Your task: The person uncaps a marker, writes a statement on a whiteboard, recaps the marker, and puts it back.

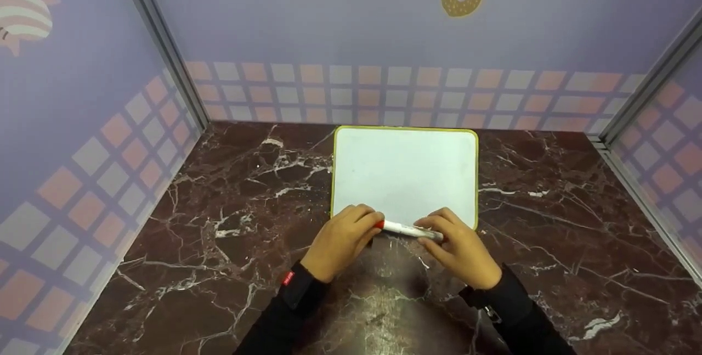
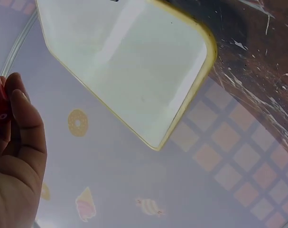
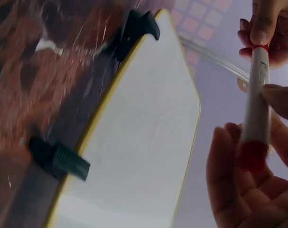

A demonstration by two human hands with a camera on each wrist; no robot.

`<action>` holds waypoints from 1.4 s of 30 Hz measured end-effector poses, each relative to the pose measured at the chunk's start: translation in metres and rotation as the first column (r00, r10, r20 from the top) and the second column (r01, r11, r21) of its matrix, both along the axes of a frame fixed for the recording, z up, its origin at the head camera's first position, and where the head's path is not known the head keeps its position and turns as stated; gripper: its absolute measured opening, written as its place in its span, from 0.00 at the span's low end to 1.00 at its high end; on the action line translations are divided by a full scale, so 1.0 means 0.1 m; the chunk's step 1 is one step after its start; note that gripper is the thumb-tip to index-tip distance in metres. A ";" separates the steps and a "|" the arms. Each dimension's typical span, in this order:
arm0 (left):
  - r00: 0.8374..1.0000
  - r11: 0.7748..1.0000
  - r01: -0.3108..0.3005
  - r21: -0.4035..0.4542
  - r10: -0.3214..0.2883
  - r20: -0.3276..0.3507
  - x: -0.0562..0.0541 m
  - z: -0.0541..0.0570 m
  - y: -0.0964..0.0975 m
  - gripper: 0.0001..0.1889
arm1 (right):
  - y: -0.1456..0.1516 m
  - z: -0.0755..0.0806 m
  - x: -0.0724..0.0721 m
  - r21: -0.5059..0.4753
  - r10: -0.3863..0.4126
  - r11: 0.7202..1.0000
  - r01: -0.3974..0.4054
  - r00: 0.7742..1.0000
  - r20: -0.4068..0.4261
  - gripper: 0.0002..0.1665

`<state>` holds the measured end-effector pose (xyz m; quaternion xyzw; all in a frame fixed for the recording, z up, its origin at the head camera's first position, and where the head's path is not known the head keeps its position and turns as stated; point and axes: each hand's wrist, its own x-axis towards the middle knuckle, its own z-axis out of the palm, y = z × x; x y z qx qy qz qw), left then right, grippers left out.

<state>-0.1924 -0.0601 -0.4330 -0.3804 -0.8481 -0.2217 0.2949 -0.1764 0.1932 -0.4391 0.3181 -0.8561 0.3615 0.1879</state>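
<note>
A white marker with a red cap (image 1: 405, 229) spans both hands, close over the front edge of a whiteboard (image 1: 406, 174) with a yellow rim. My left hand (image 1: 343, 240) pinches the red cap between thumb and fingers; in the left wrist view the cap (image 2: 0, 102) shows at the left edge, partly hidden by the fingers. With thumb and fingertips, my right hand (image 1: 460, 245) grips the white barrel near its other end. The right wrist view shows that red tail end (image 3: 252, 156) beside the curled fingers. Cap and barrel are joined in line.
Two dark clip-like feet (image 3: 65, 159) sit along the whiteboard's edge in the right wrist view. Below lies a dark red, white-veined marble tabletop (image 1: 247, 261). A purple patterned back wall (image 1: 373, 26) stands right behind the board, with side walls at left and right.
</note>
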 end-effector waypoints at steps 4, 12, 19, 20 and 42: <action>0.999 0.999 0.036 0.018 -0.035 -0.028 0.01 0.01 0.03 0.08 | -0.04 -0.03 -0.01 0.015 0.031 0.999 -0.032 0.999 0.014 0.18; 0.999 0.998 0.045 0.038 -0.044 -0.015 0.01 0.00 0.02 0.08 | -0.06 -0.07 -0.05 0.020 0.008 1.000 -0.007 0.998 -0.058 0.16; 0.997 0.997 0.073 0.040 -0.074 0.029 0.00 0.02 0.00 0.08 | -0.05 -0.06 -0.06 0.005 0.035 0.999 -0.035 0.993 -0.113 0.18; 0.996 0.996 0.076 0.040 -0.078 0.032 0.00 0.03 -0.01 0.08 | -0.05 -0.05 -0.06 0.009 0.038 0.999 -0.037 0.991 -0.126 0.18; 0.994 0.993 0.100 0.069 -0.104 0.044 0.02 0.14 -0.04 0.09 | -0.03 0.08 -0.10 -0.053 0.073 0.995 -0.090 0.960 -0.271 0.23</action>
